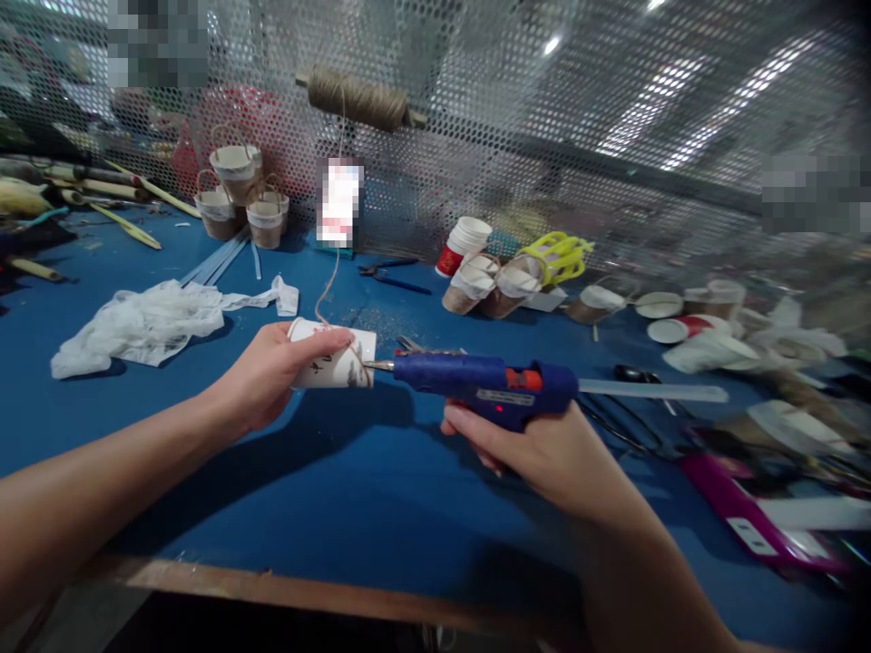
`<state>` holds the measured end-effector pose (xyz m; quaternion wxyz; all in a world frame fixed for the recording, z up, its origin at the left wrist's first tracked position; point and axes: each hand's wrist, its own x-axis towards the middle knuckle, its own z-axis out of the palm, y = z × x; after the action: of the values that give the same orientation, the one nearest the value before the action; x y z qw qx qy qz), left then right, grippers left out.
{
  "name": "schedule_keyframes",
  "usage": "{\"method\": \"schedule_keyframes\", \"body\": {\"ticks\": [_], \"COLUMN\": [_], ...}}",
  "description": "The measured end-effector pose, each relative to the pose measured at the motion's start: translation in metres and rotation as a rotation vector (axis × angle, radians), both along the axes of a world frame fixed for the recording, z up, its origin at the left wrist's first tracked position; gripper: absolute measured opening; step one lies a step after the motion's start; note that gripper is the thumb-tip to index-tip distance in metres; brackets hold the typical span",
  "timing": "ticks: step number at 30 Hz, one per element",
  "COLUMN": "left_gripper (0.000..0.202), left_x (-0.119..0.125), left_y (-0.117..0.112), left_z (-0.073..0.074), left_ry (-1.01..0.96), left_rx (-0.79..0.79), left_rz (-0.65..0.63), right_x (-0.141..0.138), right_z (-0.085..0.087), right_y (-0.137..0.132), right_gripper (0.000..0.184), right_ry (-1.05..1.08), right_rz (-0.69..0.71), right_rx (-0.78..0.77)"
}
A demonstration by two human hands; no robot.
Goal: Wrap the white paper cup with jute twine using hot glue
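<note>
My left hand (272, 367) is closed around a white printed paper cup (333, 370) lying on its side in the air above the table. Its thumb presses a strand of twine (329, 292) against the cup wall. The strand runs up to a spool of twine (357, 98) on the mesh wall. In my right hand (523, 444) is a blue glue gun (469, 376), gripped by its handle, with a clear glue stick (653, 390) out of its back. The metal nozzle is at the cup near its right end; whether it touches, I cannot tell.
Crumpled white lace (142, 326) lies at left, with finished twine-wrapped cups (236, 172) behind it. Dark pliers (401, 275) rest at the back. Stacked paper cups (464, 247) and a yellow plastic item (556, 257) stand right of centre. A purple power strip (741, 517) and cables lie at right.
</note>
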<state>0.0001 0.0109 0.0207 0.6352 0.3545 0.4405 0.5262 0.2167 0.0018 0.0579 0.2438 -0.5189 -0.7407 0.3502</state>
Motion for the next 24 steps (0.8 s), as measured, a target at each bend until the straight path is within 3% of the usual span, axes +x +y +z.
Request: {"method": "schedule_keyframes", "body": {"ticks": [15,24], "left_gripper": [0.016,0.015], "left_x": [0.0,-0.002], "left_y": [0.003,0.005], "left_z": [0.002,0.001], "left_ry": [-0.06,-0.106], "left_rx": [-0.154,-0.197], "left_rz": [-0.093,-0.116], "right_x": [0.008,0.008], "right_z": [-0.007,-0.007], "right_y": [0.0,-0.002], "right_gripper": [0.022,0.022], "right_ry": [-0.103,-0.12], "right_rz": [0.029,0.006], "right_rx": [0.146,0.144]}}
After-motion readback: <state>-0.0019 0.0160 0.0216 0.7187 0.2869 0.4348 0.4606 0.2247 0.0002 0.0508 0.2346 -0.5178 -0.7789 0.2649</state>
